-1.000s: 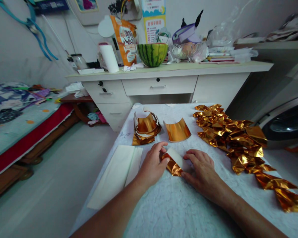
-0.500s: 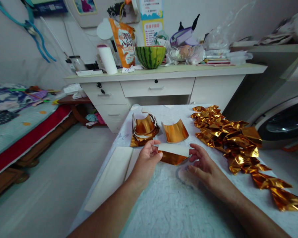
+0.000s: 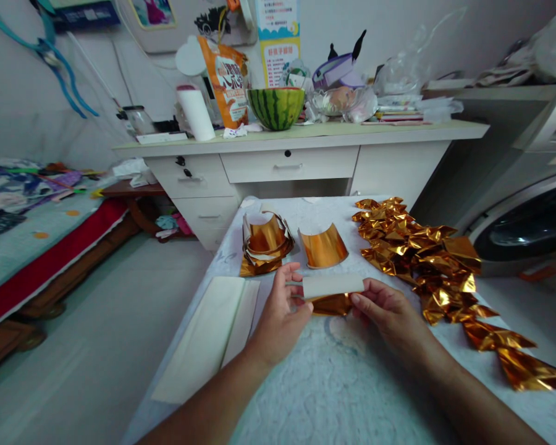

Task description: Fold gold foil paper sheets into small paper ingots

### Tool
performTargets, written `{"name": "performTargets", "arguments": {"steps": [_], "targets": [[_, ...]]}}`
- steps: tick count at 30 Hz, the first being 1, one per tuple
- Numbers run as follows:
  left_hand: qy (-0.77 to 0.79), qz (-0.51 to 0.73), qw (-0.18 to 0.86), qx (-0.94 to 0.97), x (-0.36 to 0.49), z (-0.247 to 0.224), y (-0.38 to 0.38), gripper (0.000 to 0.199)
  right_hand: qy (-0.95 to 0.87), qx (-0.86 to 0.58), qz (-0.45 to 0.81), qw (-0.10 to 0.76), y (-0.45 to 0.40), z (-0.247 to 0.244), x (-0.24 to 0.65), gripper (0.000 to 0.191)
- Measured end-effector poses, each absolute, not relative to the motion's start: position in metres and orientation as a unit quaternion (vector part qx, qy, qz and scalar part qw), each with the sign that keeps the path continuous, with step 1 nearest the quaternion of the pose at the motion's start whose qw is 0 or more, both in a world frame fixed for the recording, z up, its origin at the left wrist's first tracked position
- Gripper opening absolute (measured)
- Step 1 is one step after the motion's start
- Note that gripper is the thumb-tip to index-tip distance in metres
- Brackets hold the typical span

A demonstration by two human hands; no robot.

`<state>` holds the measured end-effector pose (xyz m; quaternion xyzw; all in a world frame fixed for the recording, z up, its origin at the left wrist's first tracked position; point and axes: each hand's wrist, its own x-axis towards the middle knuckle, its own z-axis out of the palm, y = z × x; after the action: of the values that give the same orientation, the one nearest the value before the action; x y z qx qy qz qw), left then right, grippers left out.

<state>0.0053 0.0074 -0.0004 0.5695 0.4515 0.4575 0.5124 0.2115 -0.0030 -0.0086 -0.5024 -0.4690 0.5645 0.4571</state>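
The folded piece of gold foil paper (image 3: 332,287), its pale back side turned up over a gold strip, is just above the near middle of the table (image 3: 333,389), between the two hands. The right hand (image 3: 382,308) pinches its right end with thumb and fingers. The left hand (image 3: 280,318) is loosely spread at the left end, the thumb apart from the fingers; whether the thumb touches the foil, I cannot tell from here.

Just beyond lies one curved gold sheet (image 3: 325,248), and to its left a curled gold stack (image 3: 266,240). White sheets (image 3: 204,337) lie along the left side of the table, and a long heap of crumpled gold foil (image 3: 401,244) is spread at the right. Farther, on the white desk (image 3: 315,139), stands a cut watermelon (image 3: 277,109) beside an orange pouch (image 3: 226,83).
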Motion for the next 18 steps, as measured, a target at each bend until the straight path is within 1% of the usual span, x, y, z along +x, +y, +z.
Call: {"name": "performTargets", "arguments": {"steps": [5,8,10,13,16,18], "targets": [[0.433,0.399,0.299,0.751,0.002,0.001,0.002,0.079,-0.479,-0.502,0.546,0.470,0.000,-0.005,0.214,0.039],[0.386,0.358,0.187,0.830,0.000,-0.001,0.000,0.079,-0.478,-0.508,0.539,0.472,0.001,0.000,0.216,0.039],[0.369,0.345,0.133,0.853,0.001,-0.003,-0.001,0.072,-0.467,-0.517,0.537,0.476,0.001,0.001,0.218,0.038],[0.359,0.336,0.076,0.868,0.002,-0.003,-0.002,0.055,-0.453,-0.519,0.540,0.484,0.001,-0.001,0.219,0.045],[0.339,0.323,0.037,0.883,0.004,0.001,-0.003,0.035,-0.458,-0.503,0.546,0.488,0.002,-0.006,0.219,0.051],[0.320,0.307,0.027,0.896,0.004,0.004,-0.003,0.021,-0.470,-0.497,0.543,0.487,0.003,-0.010,0.219,0.050]]}}
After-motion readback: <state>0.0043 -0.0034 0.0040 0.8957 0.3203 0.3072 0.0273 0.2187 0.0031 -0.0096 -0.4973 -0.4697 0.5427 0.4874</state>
